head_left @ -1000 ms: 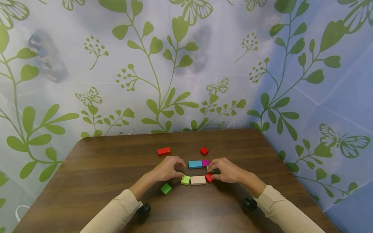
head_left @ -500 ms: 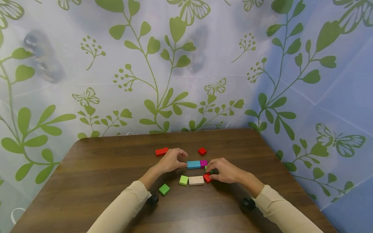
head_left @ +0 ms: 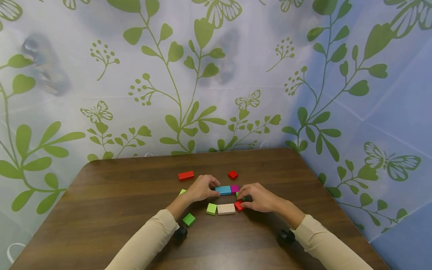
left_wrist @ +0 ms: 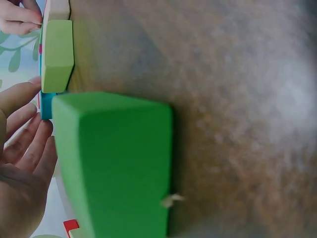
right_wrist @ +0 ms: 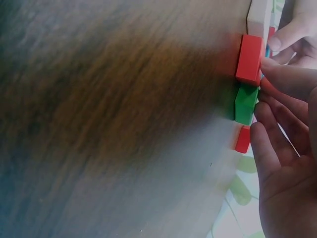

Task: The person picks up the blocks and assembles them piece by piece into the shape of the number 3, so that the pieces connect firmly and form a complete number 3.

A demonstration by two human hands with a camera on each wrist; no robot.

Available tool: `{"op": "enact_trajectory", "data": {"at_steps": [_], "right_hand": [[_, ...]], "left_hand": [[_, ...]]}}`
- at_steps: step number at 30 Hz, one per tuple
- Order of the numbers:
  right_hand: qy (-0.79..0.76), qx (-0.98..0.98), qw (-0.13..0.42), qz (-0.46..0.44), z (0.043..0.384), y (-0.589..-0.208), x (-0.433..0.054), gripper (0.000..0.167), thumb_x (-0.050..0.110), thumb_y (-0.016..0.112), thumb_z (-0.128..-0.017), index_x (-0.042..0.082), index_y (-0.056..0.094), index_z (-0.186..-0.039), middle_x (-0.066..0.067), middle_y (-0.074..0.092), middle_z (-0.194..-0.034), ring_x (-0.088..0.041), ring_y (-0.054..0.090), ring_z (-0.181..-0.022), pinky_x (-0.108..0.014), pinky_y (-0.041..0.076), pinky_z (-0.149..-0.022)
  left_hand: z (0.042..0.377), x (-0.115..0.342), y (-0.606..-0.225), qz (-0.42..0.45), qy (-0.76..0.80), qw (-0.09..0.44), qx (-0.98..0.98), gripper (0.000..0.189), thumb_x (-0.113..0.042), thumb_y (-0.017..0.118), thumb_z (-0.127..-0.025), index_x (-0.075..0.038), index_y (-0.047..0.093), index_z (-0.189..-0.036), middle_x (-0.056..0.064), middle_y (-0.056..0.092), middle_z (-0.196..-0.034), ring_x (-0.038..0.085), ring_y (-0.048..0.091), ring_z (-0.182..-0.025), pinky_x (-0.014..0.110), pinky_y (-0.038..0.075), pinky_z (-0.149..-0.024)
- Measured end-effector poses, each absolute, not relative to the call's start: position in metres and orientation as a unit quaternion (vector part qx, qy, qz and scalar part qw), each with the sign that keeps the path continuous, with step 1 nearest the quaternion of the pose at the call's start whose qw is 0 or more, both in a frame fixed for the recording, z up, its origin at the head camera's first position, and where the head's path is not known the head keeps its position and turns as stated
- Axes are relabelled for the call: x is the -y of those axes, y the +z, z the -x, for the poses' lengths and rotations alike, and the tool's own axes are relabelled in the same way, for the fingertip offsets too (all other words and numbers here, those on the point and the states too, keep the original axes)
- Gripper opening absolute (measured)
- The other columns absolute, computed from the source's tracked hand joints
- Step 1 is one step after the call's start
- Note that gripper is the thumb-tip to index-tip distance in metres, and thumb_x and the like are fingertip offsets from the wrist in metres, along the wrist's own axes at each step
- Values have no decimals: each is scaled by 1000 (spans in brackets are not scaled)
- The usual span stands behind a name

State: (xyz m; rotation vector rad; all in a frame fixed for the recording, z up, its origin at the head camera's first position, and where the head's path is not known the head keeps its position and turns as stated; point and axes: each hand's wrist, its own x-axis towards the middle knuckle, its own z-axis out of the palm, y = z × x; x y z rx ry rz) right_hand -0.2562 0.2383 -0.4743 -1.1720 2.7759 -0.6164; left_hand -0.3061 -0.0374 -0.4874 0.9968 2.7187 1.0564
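Note:
In the head view my left hand (head_left: 203, 188) is at the left end of a blue block (head_left: 223, 190), thumb on the near side and fingers on the far side, pinching it. A purple block (head_left: 234, 189) adjoins its right end. My right hand (head_left: 260, 198) curls round the right side of the arrangement, thumb against a red block (right_wrist: 249, 58) and fingers by a dark green block (right_wrist: 245, 105). A pale wooden block (head_left: 226, 209) lies left of that red block, with a light green block (head_left: 211, 209) at its left. The hand partly covers the dark green block in the head view.
On the brown table (head_left: 135, 202), a long red block (head_left: 186, 176) and a small red block (head_left: 233, 175) lie farther back. A green block (head_left: 189, 219) sits near my left wrist, and another light green piece (head_left: 182, 191) shows behind that forearm. A patterned curtain (head_left: 189, 75) hangs behind.
My left hand has moved from beside the light green block, away from me, to the blue block's left end. The right hand stays in about the same place. The view has shifted slightly.

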Motion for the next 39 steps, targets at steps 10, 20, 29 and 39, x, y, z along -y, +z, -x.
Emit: {"op": "enact_trajectory", "data": {"at_steps": [10, 20, 29, 39], "right_hand": [[-193, -900, 29, 391, 256, -474, -238, 18, 14, 79, -93, 8, 80, -110, -4, 71, -118, -25, 65, -114, -47, 52, -98], [-187, -902, 37, 389, 256, -472, -236, 17, 15, 79, -93, 8, 80, -109, -5, 71, -118, -25, 64, -114, -47, 51, -99], [-189, -899, 41, 393, 260, -470, -236, 15, 15, 78, -94, 9, 80, -108, -2, 71, -117, -22, 64, -114, -46, 52, -99], [-194, -900, 28, 390, 268, -461, -237, 17, 12, 79, -93, 8, 79, -109, -2, 71, -116, -22, 65, -111, -46, 53, -97]], "left_hand": [[305, 39, -490, -325, 339, 33, -882, 21, -10, 84, -89, -3, 78, -107, 7, 75, -105, 22, 70, -97, 40, 56, -88], [305, 39, -489, -305, 348, 39, -886, 19, -11, 85, -87, -7, 79, -105, 4, 76, -101, 21, 71, -95, 40, 57, -86], [306, 39, -490, -307, 355, 35, -882, 19, -9, 86, -85, -6, 79, -103, 4, 77, -99, 21, 72, -96, 41, 57, -87], [306, 37, -488, -295, 357, 50, -885, 19, -9, 86, -85, -6, 80, -103, 4, 77, -101, 21, 72, -99, 40, 56, -90]]}}
